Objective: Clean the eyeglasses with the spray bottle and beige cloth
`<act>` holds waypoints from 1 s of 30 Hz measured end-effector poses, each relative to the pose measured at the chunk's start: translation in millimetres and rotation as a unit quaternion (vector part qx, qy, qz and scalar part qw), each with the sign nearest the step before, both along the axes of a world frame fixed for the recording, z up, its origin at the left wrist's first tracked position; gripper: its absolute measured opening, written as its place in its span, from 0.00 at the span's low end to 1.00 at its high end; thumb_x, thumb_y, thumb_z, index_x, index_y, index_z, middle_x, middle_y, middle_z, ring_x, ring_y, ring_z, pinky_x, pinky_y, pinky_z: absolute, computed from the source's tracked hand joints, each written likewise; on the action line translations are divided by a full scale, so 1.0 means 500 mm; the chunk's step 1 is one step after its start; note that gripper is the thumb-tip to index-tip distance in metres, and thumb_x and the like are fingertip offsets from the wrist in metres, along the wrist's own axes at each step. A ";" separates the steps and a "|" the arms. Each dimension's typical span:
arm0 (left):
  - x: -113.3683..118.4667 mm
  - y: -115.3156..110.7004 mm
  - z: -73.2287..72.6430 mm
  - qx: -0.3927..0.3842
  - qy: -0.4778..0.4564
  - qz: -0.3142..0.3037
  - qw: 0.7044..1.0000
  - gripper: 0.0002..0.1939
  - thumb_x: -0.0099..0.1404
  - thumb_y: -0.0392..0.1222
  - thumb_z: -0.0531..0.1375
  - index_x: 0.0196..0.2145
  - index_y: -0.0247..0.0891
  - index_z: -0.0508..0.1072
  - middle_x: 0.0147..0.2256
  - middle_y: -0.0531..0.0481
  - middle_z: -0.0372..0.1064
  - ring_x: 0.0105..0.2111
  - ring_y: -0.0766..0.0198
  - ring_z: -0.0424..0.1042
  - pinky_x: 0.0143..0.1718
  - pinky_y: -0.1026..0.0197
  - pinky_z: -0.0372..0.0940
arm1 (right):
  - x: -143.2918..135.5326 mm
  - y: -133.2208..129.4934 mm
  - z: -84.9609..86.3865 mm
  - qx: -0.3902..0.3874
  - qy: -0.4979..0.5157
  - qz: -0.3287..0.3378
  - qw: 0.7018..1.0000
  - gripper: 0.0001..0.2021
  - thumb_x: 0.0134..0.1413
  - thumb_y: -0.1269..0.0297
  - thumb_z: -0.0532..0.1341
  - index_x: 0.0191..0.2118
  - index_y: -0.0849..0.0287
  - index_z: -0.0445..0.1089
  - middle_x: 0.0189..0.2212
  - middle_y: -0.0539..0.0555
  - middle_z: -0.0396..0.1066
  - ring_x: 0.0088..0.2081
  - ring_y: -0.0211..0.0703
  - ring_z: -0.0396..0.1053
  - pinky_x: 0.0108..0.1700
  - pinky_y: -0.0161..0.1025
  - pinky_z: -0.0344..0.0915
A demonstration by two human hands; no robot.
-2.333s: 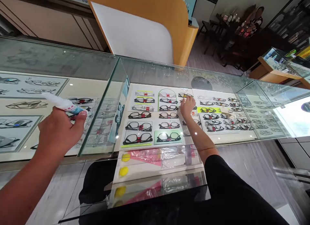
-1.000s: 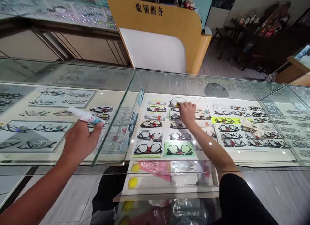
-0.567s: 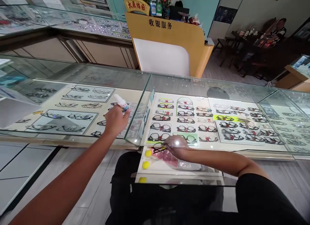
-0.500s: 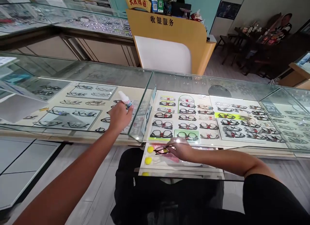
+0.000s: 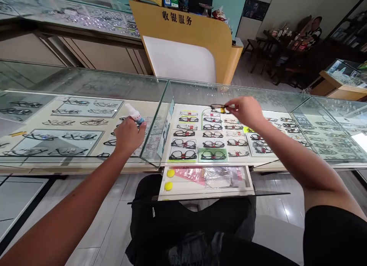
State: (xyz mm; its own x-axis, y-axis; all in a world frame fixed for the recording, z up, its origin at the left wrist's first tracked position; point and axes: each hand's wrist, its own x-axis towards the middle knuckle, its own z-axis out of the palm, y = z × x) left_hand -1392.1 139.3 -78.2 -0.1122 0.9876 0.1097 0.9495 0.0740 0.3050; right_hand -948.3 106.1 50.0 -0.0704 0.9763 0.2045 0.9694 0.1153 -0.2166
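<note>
My left hand (image 5: 129, 138) is wrapped round a small white spray or dropper bottle (image 5: 133, 112) with a blue and pink label, its pale tip pointing up and left. It is over the glass counter, left of an upright glass divider (image 5: 157, 124). Between thumb and fingers, my right hand (image 5: 249, 110) pinches a pair of dark-framed eyeglasses (image 5: 218, 107) with a yellow patch on them. These glasses are held up above the glass top, over rows of eyeglasses (image 5: 212, 134) displayed inside the case.
Below the counter a white drawer (image 5: 183, 192) is pulled out over my lap, holding yellow round pieces (image 5: 168, 186) and clear plastic packets (image 5: 219, 178). A yellow cashier desk (image 5: 183, 27) stands beyond the case. Someone sits by a dark table at the back right.
My right hand has lifted the eyeglasses from the drawer up over the glass counter. The left hand still grips the bottle. The view has shifted somewhat to the right.
</note>
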 end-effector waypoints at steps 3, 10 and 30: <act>0.001 0.002 -0.002 0.004 0.005 -0.002 1.000 0.28 0.79 0.56 0.51 0.60 0.26 0.67 0.57 0.23 0.74 0.60 0.36 0.72 0.55 0.43 0.63 | 0.098 0.133 -0.033 -0.006 -0.062 -0.092 0.994 0.18 0.73 0.52 0.62 0.55 0.53 0.86 0.45 0.59 0.84 0.50 0.55 0.79 0.53 0.49 0.72; 0.006 0.004 -0.003 -0.002 0.032 0.022 0.999 0.24 0.79 0.52 0.51 0.60 0.31 0.67 0.57 0.27 0.74 0.64 0.34 0.72 0.62 0.36 0.65 | 0.180 0.241 -0.124 -0.079 -0.086 -0.187 0.975 0.15 0.69 0.63 0.67 0.56 0.51 0.85 0.52 0.63 0.84 0.51 0.55 0.81 0.53 0.45 0.73; 0.014 0.006 -0.005 -0.005 0.037 0.037 0.999 0.25 0.78 0.52 0.51 0.61 0.30 0.67 0.59 0.24 0.73 0.63 0.34 0.71 0.63 0.34 0.65 | -0.161 -0.150 -0.048 -0.127 -0.095 0.172 0.972 0.18 0.76 0.60 0.54 0.63 0.49 0.74 0.36 0.55 0.83 0.38 0.52 0.80 0.40 0.42 0.67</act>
State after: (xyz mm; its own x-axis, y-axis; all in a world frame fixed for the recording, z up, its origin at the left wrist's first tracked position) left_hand -1385.3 142.6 -80.7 -0.1763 0.9781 0.1104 0.9612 0.1469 0.2334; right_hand -1028.7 31.0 26.1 -0.4149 0.9056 -0.0882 0.9081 0.4062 -0.1014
